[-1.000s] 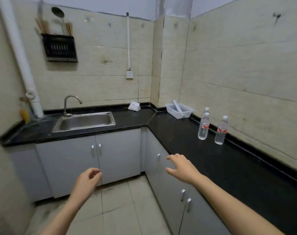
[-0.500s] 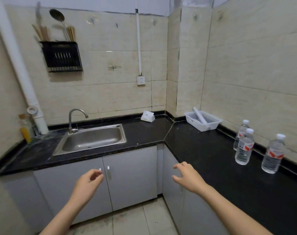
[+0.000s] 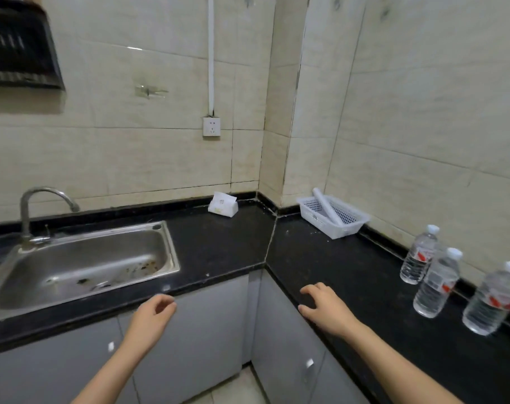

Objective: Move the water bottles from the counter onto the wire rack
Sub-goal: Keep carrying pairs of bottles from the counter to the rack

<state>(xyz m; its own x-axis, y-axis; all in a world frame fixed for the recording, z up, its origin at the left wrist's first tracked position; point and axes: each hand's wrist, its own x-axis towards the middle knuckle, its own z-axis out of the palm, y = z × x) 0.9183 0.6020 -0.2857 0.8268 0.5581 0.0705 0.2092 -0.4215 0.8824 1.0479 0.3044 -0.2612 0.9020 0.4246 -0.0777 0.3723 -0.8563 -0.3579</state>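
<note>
Three clear water bottles with white caps stand upright on the black counter at the right, near the wall: a far bottle, a middle bottle and a near bottle. The black wire rack hangs on the wall at the upper left, partly cut off by the frame. My right hand hovers over the counter's front edge, fingers spread, well left of the bottles. My left hand hangs in front of the cabinets with loosely curled fingers. Both hands hold nothing.
A steel sink with a tap sits in the left counter. A white tissue pack lies by the corner. A white plastic basket holding a roll stands beyond the bottles. A wall socket is above.
The view has closed in on the counter and tilted lower, so the rack slid to the upper-left edge. My right hand has moved forward over the counter's edge. The bottles stand as before.
</note>
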